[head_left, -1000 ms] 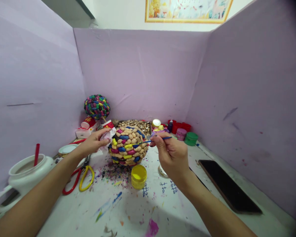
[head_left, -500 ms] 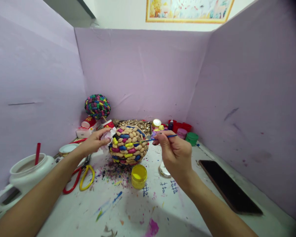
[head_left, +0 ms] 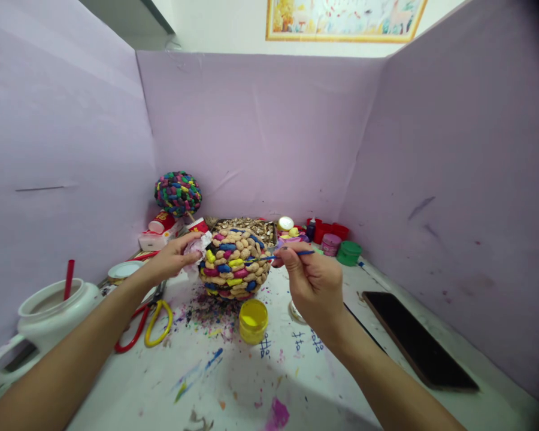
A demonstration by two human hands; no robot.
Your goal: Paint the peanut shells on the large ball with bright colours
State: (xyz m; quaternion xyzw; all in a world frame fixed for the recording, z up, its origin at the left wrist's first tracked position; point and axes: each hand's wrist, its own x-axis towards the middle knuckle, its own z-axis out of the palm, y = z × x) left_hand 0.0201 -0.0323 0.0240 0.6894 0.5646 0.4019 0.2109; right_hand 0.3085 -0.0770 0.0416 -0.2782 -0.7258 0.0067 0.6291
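At the right side of the dome [head_left: 236, 266], one thin blue brush [head_left: 306, 252] lay nearly level, its tip pointing left onto the shells.
The right hand [head_left: 317, 281] pinched the brush between thumb and fingertips. The left hand [head_left: 173, 257], fingers closed on one crumpled tissue [head_left: 196, 248], pressed the dome's left side. The single dome was a mound of peanut shells, some bare tan, others blue, yellow or pink. One open yellow pot [head_left: 253, 320] stood just in front, and one fully coloured ball [head_left: 178, 193] behind-left.
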